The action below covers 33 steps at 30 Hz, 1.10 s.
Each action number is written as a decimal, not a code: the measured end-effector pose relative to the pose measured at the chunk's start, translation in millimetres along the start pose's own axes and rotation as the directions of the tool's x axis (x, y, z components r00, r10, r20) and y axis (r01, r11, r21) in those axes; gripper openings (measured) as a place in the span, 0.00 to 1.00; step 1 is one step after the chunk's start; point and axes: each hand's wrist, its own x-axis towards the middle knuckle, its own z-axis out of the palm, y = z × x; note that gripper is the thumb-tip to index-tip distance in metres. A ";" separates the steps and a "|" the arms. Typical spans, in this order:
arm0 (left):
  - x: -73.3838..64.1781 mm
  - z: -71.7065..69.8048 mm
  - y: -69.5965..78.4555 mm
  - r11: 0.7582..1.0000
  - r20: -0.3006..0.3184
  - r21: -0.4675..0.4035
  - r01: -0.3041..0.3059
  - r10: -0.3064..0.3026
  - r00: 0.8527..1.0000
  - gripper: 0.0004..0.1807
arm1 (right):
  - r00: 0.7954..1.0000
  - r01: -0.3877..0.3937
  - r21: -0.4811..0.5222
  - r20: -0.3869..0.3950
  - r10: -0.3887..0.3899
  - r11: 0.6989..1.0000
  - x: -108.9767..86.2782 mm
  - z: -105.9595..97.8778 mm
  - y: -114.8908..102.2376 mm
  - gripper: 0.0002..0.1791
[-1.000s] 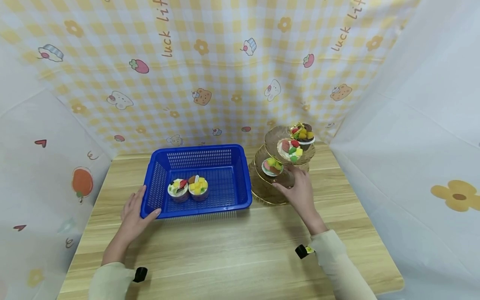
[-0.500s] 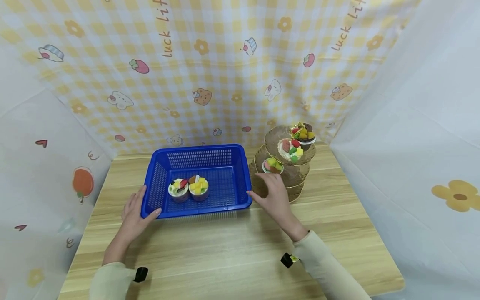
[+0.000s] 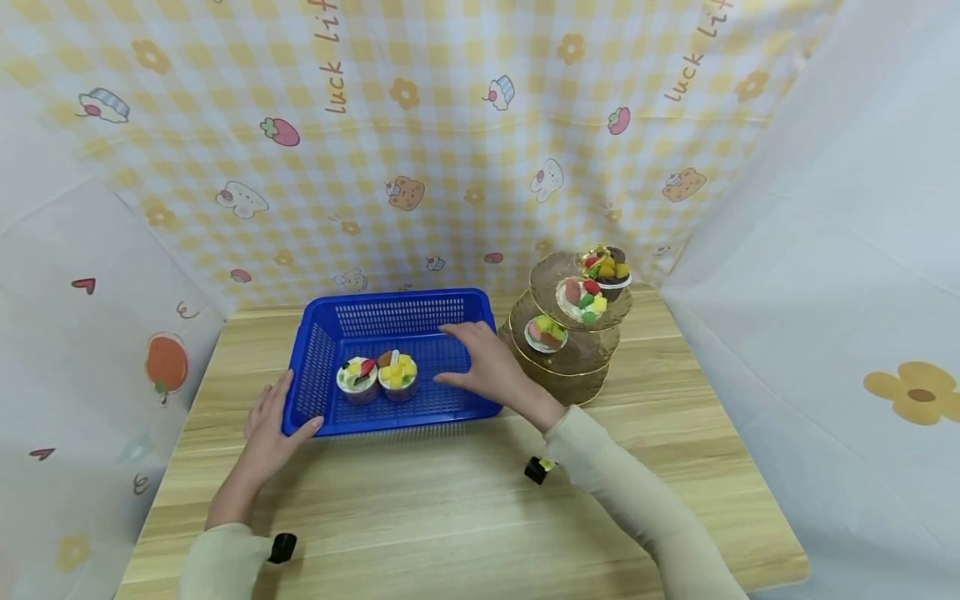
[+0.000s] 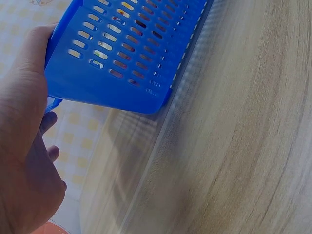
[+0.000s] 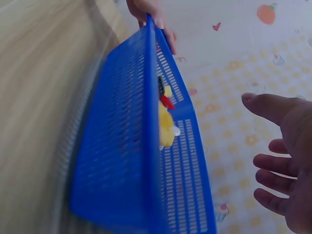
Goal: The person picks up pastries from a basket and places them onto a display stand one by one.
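Observation:
My left hand (image 3: pixel 268 425) holds the front left corner of a blue plastic basket (image 3: pixel 390 426), thumb at the rim and fingers along the outer side. In the left wrist view, the thumb reaches over the edge while fingertips (image 4: pixel 48 122) show behind it. Two toy cupcakes stand side by side in the basket: one with white cream and a red piece (image 3: pixel 357 379), one topped with yellow cubes (image 3: pixel 397 375). Over the basket's right part is my right hand (image 3: pixel 487 367), nothing in it, thumb and fingers spread apart toward the yellow-topped cupcake.
Right of the basket stands a three-tier cake stand (image 3: pixel 542 279) with gold edges. Its top tier bears a cream cupcake (image 3: pixel 581 302) and a chocolate one (image 3: pixel 612 279); a fruit-topped cupcake (image 3: pixel 546 333) sits on the middle tier. A checked cloth (image 3: pixel 450 150) hangs behind the table (image 3: pixel 420 517).
My right hand has moved left, from beside the cake stand's middle tier to over the basket. The left hand and the cupcakes have stayed in place.

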 end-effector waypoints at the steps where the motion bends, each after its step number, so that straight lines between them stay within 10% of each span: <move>1: 0.5 0.0 -0.4 1.000 0.000 0.000 -0.002 0.002 1.000 0.54 | 1.000 0.002 0.006 0.028 -0.003 1.000 6.7 1.1 -2.4 0.44; 15: 2.3 0.2 -0.8 1.000 -0.011 0.007 -0.012 0.012 1.000 0.54 | 0.928 0.115 0.061 0.349 -0.129 0.991 92.3 43.8 -14.0 0.49; 33: 1.5 0.0 0.1 1.000 0.002 0.016 0.016 -0.016 1.000 0.55 | 0.848 0.251 -0.058 0.495 -0.191 0.966 122.7 103.6 -24.9 0.49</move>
